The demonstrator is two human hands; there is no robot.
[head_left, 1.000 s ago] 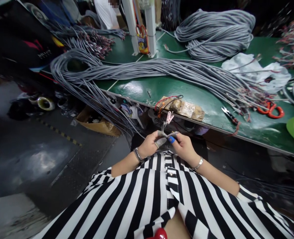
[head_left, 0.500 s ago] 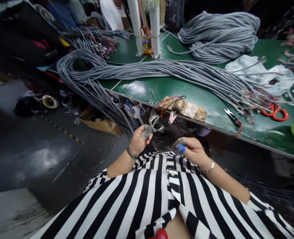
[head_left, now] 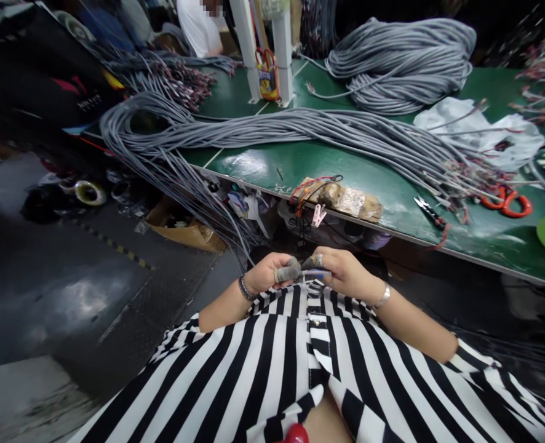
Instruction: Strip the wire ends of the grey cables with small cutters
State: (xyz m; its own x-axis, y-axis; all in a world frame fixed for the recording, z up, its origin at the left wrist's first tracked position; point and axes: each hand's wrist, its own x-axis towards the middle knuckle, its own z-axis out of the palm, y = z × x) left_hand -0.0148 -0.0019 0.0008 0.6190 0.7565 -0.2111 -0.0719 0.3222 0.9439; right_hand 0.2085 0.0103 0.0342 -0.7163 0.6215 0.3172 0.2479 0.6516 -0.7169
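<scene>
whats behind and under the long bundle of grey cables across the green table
Behind the bundle are white posts, reddish wire ends to their left, a big grey coil to their right. The green table shows along the bundle's edges; anything directly underneath is covered.

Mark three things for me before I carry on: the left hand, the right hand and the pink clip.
Left hand (head_left: 271, 272): head view, on the middle of the hand.
Right hand (head_left: 344, 271): head view, on the middle of the hand.
Pink clip (head_left: 318, 215): head view, on its body.
</scene>
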